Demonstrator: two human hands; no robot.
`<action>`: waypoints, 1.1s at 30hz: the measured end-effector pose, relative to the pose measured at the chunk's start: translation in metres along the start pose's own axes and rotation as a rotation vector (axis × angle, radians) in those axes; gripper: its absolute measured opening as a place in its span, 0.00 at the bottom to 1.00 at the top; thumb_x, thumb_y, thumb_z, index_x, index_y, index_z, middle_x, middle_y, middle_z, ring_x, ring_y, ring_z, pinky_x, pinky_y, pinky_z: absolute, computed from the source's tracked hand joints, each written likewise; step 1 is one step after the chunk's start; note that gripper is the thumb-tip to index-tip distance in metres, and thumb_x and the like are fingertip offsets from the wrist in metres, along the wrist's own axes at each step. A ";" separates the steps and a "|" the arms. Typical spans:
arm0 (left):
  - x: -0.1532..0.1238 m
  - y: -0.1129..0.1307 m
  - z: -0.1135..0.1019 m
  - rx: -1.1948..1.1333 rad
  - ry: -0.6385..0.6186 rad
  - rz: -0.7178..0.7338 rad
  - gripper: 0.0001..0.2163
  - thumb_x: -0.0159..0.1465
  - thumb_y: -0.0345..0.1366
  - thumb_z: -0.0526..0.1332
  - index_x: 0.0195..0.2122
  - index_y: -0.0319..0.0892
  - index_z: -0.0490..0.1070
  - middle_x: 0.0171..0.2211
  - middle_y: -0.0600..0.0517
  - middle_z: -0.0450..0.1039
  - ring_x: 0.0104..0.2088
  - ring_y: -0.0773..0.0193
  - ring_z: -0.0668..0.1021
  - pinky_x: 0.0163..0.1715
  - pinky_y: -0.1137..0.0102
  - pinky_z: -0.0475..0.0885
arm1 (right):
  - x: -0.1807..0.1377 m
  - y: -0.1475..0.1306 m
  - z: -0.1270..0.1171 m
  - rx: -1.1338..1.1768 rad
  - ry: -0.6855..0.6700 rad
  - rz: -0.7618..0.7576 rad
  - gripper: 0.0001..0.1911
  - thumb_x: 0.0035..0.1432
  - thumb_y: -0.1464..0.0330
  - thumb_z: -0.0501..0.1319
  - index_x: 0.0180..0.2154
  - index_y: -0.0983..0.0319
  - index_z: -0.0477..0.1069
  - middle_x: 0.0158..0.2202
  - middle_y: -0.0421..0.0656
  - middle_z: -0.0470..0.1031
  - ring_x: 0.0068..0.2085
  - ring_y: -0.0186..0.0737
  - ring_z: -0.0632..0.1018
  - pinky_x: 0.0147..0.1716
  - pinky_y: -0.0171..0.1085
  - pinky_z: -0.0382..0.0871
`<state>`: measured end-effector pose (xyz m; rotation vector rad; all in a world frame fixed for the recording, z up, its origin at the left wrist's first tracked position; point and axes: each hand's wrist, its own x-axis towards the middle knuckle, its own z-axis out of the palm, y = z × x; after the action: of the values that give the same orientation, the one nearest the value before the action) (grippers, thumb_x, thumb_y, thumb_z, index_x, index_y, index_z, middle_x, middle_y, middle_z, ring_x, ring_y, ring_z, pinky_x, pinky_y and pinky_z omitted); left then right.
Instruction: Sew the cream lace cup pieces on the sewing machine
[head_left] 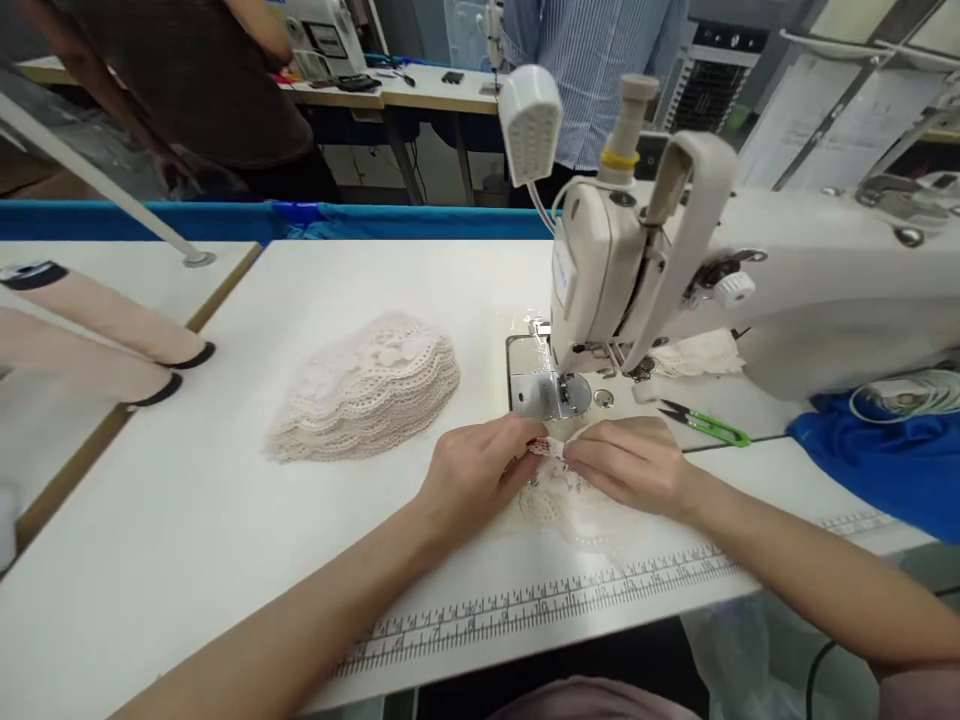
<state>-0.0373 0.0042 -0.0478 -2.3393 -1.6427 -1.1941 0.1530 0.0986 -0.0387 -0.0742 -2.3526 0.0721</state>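
Just in front of the sewing machine's [600, 260] needle, both hands pinch a piece of cream lace [577, 510]. My left hand [480, 462] grips its upper edge from the left, fingertips partly hidden behind the knuckles. From the right, my right hand [634, 465] holds the same edge, fingers pressed together. The rest of the lace hangs toward me over the white table. Behind the fingertips lies the metal needle plate [536, 395], below the presser foot. A layered stack of lace pieces [367, 390] rests to the left of my hands.
Green-handled thread snips [709, 425] lie right of the needle, near more lace [697, 355]. Blue cloth [885, 460] sits at the right edge. A printed ruler [540, 608] runs along the front. Two fabric-covered rolls [105, 310] are at left. Two people stand beyond the table.
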 end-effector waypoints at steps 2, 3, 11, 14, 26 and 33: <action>-0.001 -0.001 0.000 0.028 0.024 0.046 0.03 0.64 0.29 0.56 0.38 0.42 0.67 0.25 0.58 0.70 0.21 0.74 0.69 0.20 0.78 0.60 | 0.000 -0.001 -0.001 -0.010 -0.009 0.005 0.05 0.62 0.73 0.57 0.39 0.59 0.69 0.28 0.37 0.77 0.29 0.30 0.78 0.27 0.29 0.72; -0.001 -0.001 0.000 0.038 0.033 0.061 0.03 0.64 0.28 0.56 0.38 0.42 0.67 0.25 0.58 0.70 0.21 0.75 0.69 0.20 0.78 0.60 | 0.000 -0.001 -0.001 -0.009 -0.013 0.013 0.05 0.62 0.73 0.57 0.39 0.59 0.69 0.28 0.37 0.77 0.29 0.30 0.78 0.28 0.29 0.72; 0.001 0.004 -0.003 0.074 0.099 0.080 0.04 0.62 0.26 0.58 0.34 0.42 0.66 0.27 0.58 0.73 0.23 0.75 0.72 0.21 0.79 0.62 | 0.001 -0.005 -0.001 -0.035 -0.011 0.014 0.07 0.62 0.74 0.57 0.42 0.61 0.69 0.30 0.38 0.78 0.29 0.30 0.77 0.28 0.29 0.72; 0.003 0.007 -0.005 0.108 0.147 0.102 0.05 0.61 0.25 0.59 0.33 0.42 0.67 0.31 0.56 0.74 0.28 0.73 0.75 0.23 0.79 0.64 | 0.001 -0.005 -0.001 -0.060 -0.015 0.007 0.06 0.62 0.74 0.56 0.39 0.60 0.69 0.30 0.38 0.79 0.29 0.29 0.77 0.28 0.29 0.73; 0.001 0.013 -0.005 0.024 0.147 0.097 0.07 0.62 0.24 0.57 0.38 0.41 0.70 0.29 0.54 0.75 0.27 0.72 0.75 0.22 0.78 0.66 | 0.003 -0.006 -0.006 -0.171 0.131 -0.254 0.05 0.58 0.77 0.60 0.37 0.65 0.71 0.25 0.37 0.76 0.26 0.29 0.75 0.22 0.29 0.69; 0.001 0.014 -0.005 -0.153 0.085 -0.140 0.07 0.60 0.26 0.57 0.31 0.42 0.73 0.26 0.55 0.74 0.25 0.71 0.73 0.24 0.75 0.67 | 0.007 -0.008 -0.005 -0.230 0.150 -0.347 0.03 0.54 0.78 0.63 0.31 0.66 0.72 0.22 0.36 0.73 0.23 0.27 0.71 0.20 0.29 0.65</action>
<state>-0.0282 -0.0030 -0.0385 -2.2518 -1.7718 -1.4735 0.1516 0.0917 -0.0299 0.2094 -2.1819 -0.3607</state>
